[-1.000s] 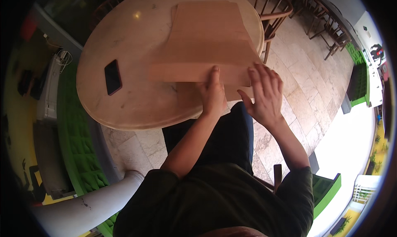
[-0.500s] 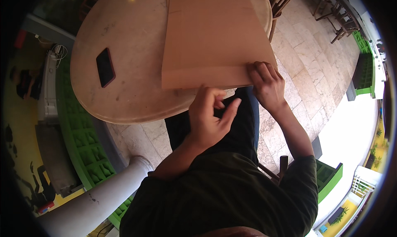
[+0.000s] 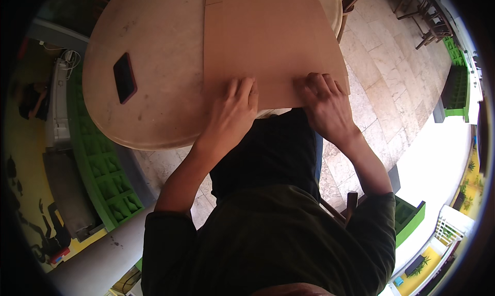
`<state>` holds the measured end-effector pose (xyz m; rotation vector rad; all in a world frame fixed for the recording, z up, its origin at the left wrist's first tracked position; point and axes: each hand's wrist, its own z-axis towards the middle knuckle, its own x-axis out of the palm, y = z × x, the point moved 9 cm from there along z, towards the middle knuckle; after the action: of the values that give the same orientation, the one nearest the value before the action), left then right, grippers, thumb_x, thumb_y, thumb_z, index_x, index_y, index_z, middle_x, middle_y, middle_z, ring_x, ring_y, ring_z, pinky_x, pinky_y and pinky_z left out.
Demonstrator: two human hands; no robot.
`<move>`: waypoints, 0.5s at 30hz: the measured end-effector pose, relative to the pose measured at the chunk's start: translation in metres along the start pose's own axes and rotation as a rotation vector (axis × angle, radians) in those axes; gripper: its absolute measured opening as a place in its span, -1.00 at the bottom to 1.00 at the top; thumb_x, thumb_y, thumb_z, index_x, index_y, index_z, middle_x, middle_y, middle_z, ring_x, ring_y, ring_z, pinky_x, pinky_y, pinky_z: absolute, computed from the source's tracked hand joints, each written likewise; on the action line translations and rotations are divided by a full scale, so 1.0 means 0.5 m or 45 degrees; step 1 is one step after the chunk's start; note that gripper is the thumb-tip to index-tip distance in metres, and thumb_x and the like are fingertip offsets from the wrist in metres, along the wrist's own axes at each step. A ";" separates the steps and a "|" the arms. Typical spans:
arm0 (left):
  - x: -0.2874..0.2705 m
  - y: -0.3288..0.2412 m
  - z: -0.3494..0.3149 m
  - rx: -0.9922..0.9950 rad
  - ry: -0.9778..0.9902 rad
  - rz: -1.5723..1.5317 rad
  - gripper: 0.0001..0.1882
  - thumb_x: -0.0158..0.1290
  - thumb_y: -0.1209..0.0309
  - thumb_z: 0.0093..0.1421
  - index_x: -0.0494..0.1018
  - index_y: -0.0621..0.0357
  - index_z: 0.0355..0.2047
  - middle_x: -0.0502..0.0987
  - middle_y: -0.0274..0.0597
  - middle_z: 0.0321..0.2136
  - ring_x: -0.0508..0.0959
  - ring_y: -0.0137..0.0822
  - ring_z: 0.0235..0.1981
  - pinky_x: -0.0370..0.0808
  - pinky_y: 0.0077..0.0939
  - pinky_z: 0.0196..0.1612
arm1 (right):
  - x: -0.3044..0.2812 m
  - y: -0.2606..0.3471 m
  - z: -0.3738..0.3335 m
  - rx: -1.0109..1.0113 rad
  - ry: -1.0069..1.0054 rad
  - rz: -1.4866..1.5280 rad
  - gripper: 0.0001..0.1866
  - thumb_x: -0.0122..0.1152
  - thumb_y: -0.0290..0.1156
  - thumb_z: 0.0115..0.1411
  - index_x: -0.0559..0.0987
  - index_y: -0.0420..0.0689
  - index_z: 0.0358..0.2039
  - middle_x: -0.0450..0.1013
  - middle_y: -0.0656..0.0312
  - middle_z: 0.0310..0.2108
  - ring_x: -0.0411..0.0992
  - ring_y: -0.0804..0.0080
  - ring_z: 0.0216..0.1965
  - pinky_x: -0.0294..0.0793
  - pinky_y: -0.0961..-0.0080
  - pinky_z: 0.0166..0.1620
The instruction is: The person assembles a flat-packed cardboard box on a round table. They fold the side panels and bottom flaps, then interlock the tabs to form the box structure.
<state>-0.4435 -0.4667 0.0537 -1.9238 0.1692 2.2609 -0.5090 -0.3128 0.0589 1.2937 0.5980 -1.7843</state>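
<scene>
A large brown cardboard sheet (image 3: 268,43) lies over the right part of a pale stone tabletop (image 3: 154,48), its near edge facing me. My left hand (image 3: 236,101) is at the left part of that edge, with fingers curled and pressed together on the cardboard. My right hand (image 3: 327,102) grips the same edge near the right corner, knuckles bent and fingers on top. Both thumbs are mostly hidden. On the table left of the cardboard, a dark phone with a red rim (image 3: 125,78) lies flat and is not touched.
Wooden chairs (image 3: 430,22) stand on the tiled floor (image 3: 381,79) at the far right. A thick pale column (image 3: 111,252) rises at lower left, beside green lattice panels (image 3: 111,172). Another person (image 3: 36,100) is partly visible at the far left.
My left hand has moved from in front of the table edge up and left onto the cardboard, its fingers closing there. My right hand keeps its place near the right corner.
</scene>
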 end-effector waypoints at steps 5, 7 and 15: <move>-0.005 0.012 0.004 0.107 0.038 -0.149 -0.64 0.04 0.60 0.30 0.55 0.43 0.09 0.49 0.00 0.01 0.52 -0.04 0.11 0.63 -0.20 -0.02 | -0.009 0.006 0.021 -0.036 0.002 0.074 -0.62 0.28 -0.60 0.07 0.67 -0.15 -0.05 0.51 0.09 -0.11 0.54 0.08 -0.06 0.60 0.21 -0.01; -0.020 0.030 0.022 0.107 0.010 -0.270 -0.69 0.06 0.61 0.29 0.59 0.40 0.03 0.54 0.03 -0.10 0.56 0.02 0.06 0.61 -0.14 -0.01 | -0.003 -0.010 0.039 -0.019 0.116 0.118 -0.68 0.29 -0.58 0.07 0.68 -0.15 -0.11 0.55 0.10 -0.17 0.56 0.09 -0.07 0.61 0.21 -0.03; 0.006 0.130 0.141 -0.164 0.464 -0.685 -0.75 0.28 0.54 0.25 0.55 0.43 -0.12 0.68 0.22 -0.11 0.68 0.15 -0.02 0.54 -0.14 -0.01 | 0.028 -0.105 0.150 0.324 0.489 0.458 -0.74 0.51 -0.49 0.09 0.66 -0.25 -0.22 0.66 -0.05 -0.35 0.67 0.00 -0.16 0.61 0.20 -0.05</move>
<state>-0.5254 -0.5164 0.0606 -2.1072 -0.4113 1.6040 -0.5946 -0.3468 0.0681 1.8150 0.3176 -1.3544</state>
